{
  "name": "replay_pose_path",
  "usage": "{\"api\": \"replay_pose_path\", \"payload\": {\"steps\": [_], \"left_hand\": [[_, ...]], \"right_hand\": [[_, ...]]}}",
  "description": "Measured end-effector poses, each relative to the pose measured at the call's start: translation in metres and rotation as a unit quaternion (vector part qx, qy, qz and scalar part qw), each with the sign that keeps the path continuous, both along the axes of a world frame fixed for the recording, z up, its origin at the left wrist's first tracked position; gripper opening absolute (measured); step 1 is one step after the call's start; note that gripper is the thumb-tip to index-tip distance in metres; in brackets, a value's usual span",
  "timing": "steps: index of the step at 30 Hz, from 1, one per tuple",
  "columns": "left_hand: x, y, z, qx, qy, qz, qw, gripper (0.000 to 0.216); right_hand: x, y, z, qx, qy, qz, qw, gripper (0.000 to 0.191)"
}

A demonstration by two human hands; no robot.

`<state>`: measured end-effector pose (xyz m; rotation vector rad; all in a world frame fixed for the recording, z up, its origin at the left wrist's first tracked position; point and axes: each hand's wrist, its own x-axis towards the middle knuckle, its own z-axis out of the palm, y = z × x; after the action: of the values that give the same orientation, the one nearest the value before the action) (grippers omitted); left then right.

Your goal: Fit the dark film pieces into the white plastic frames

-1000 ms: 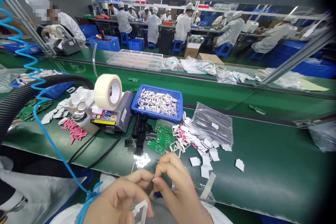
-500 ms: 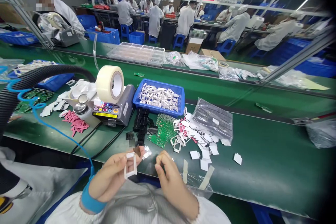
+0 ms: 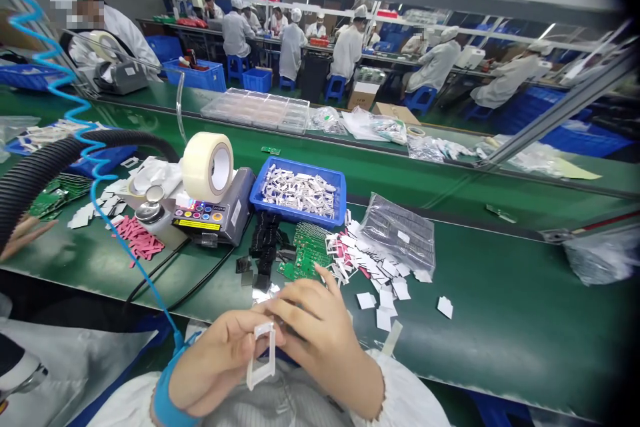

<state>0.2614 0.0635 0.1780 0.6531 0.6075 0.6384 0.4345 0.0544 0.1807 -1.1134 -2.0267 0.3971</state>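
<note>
My left hand (image 3: pixel 215 357) pinches a small white plastic frame (image 3: pixel 272 352) between thumb and fingers, low in the middle of the view. A blue wrist strap (image 3: pixel 170 390) with a coiled cord circles that wrist. My right hand (image 3: pixel 325 323) reaches across to the left fingertips, its fingers bent and one finger raised. Its thumb and fingertips are mostly hidden behind the left hand and frame, so what they pinch does not show. Just beyond the hands lie silvery white pieces (image 3: pixel 265 295), dark small panels (image 3: pixel 243 265) and green circuit boards (image 3: pixel 310 250).
A blue bin (image 3: pixel 255 203) of white frames stands behind a tape dispenser (image 3: pixel 235 210). White squares (image 3: pixel 385 300), pink strips (image 3: pixel 137 240) and a bagged tray stack (image 3: pixel 400 233) lie around. A black hose (image 3: pixel 30 173) crosses the left, near another person's hand (image 3: pixel 25 237).
My right hand has moved left and up against my left fingertips. The frame and left hand have come lower and slightly right. Another person's hand shows more at the left edge.
</note>
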Motion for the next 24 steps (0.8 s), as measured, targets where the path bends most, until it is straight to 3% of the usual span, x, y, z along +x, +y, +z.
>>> {"api": "replay_pose_path", "payload": {"steps": [3, 8, 10, 11, 13, 15, 17, 19, 21, 24], "left_hand": [[-0.001, 0.000, -0.004, -0.053, -0.101, -0.030, 0.993, 0.038], [0.007, -0.006, -0.014, -0.028, -0.250, -0.027, 0.967, 0.039], [0.011, -0.009, -0.014, -0.015, -0.279, -0.008, 0.960, 0.039], [0.012, -0.010, -0.013, -0.012, -0.284, 0.000, 0.959, 0.038], [0.012, -0.011, -0.009, -0.007, -0.275, 0.013, 0.961, 0.037], [0.009, -0.010, -0.004, 0.008, -0.243, 0.015, 0.970, 0.038], [0.005, -0.009, 0.000, 0.036, -0.195, 0.010, 0.980, 0.040], [0.001, -0.008, 0.003, 0.076, -0.132, -0.004, 0.988, 0.040], [0.000, -0.008, 0.006, 0.127, -0.079, -0.005, 0.989, 0.038], [0.001, -0.006, 0.011, 0.180, -0.055, 0.021, 0.982, 0.036]], "right_hand": [[-0.004, -0.002, -0.005, -0.124, 0.205, 0.059, 0.969, 0.032], [-0.020, -0.009, -0.017, -0.274, 0.504, 0.168, 0.802, 0.040], [-0.027, -0.011, -0.021, -0.310, 0.547, 0.186, 0.755, 0.043], [-0.029, -0.011, -0.023, -0.325, 0.550, 0.187, 0.746, 0.046], [-0.029, -0.011, -0.023, -0.331, 0.527, 0.176, 0.763, 0.055], [-0.024, -0.009, -0.016, -0.281, 0.478, 0.138, 0.821, 0.059], [-0.018, -0.008, -0.004, -0.182, 0.396, 0.079, 0.896, 0.042], [-0.013, -0.007, 0.009, -0.076, 0.285, 0.014, 0.955, 0.014], [-0.009, -0.007, 0.019, -0.009, 0.182, -0.030, 0.983, 0.007], [-0.006, -0.005, 0.022, 0.005, 0.099, -0.053, 0.994, 0.011]]}}
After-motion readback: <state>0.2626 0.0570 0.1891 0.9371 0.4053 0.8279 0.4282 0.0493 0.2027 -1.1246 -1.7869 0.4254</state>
